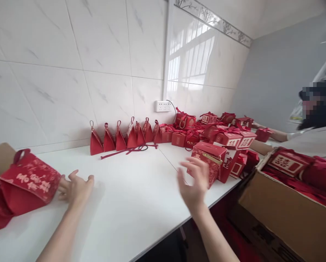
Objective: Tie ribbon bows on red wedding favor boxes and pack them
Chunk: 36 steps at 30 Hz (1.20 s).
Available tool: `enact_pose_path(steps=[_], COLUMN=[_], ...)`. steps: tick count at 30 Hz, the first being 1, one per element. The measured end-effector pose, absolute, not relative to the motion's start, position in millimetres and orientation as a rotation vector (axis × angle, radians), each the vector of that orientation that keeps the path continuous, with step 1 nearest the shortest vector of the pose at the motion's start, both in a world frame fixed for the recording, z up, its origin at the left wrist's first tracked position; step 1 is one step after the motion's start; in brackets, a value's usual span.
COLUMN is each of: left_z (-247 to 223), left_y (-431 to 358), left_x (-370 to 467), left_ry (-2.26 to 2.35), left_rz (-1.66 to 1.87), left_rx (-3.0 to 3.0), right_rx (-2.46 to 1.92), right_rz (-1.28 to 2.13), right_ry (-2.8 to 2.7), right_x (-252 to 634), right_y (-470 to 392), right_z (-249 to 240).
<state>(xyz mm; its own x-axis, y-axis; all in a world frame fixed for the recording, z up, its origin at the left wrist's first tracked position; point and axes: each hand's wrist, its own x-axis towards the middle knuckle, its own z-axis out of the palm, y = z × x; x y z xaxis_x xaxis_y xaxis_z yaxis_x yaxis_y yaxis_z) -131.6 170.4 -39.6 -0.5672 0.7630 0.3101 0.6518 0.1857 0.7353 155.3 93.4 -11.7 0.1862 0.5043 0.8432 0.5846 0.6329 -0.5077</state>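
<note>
At the left, my left hand [77, 187] has its fingers spread, the lower ones right at the edge of a red gift box [33, 182] with pale lettering and a loop on top. Whether they touch that box I cannot tell. My right hand [195, 180], slightly blurred, is raised over the table edge with fingers apart and nothing in it. Just behind it stands a red gift box [208, 154] with a gold-coloured strip, partly hidden by the fingers.
Several pointed red boxes [96, 142] line the tiled wall, with a dark red ribbon [116, 152] before them. Red boxes [228, 140] pile up at the right. A cardboard carton [288, 200] holds more. Another person's arm [279, 135] reaches in. A power strip [163, 106] is on the wall.
</note>
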Motion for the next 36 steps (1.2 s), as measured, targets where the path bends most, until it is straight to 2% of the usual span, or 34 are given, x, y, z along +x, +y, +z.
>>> enact_pose_path(steps=[3,7,10,15,19,21,23,26,28,32,36], left_z=[-43.9,-41.8,-39.6,-43.1,-46.8,-48.4,-49.6,-48.4,-45.1,-38.1,-38.3], left_y=[170.5,166.5,166.3,170.3,163.3,158.0,154.5,153.3,153.1,149.9,145.9], left_x=[-118.2,-103.9,-102.7,-102.5,-94.5,-90.2,-87.7,-88.0,-88.3,-85.1,-82.4], left_ry=[2.343,2.304,2.327,2.213,1.535,1.216,1.087,1.091,1.181,1.295,1.255], left_rz=[1.319,1.135,1.067,1.255,1.465,1.458,1.548,1.728,1.803,1.842,1.793], left_rx=[1.457,1.640,1.629,1.679,2.021,2.072,1.982,1.709,1.542,1.523,1.788], right_rx=[-1.154,-1.502,-1.612,-1.243,-0.930,-0.813,-0.721,-0.665,-0.668,-0.681,-0.716], right_rz=[-0.620,-0.597,-0.575,-0.654,-0.421,-0.162,0.145,0.528,0.640,0.694,0.559], right_ry=[-1.018,-1.000,-1.031,-1.315,-1.492,-1.491,-1.502,-1.527,-1.518,-1.523,-1.557], right_x=[219.8,288.9,302.2,259.9,192.0,155.6,121.1,80.2,65.7,68.6,81.9], right_y=[63.0,63.1,65.9,61.1,76.7,97.3,123.6,159.5,172.8,169.7,153.3], right_z=[-17.3,-40.2,-56.3,-51.6,-20.9,-7.6,-3.3,-17.0,-32.9,-48.7,-34.2])
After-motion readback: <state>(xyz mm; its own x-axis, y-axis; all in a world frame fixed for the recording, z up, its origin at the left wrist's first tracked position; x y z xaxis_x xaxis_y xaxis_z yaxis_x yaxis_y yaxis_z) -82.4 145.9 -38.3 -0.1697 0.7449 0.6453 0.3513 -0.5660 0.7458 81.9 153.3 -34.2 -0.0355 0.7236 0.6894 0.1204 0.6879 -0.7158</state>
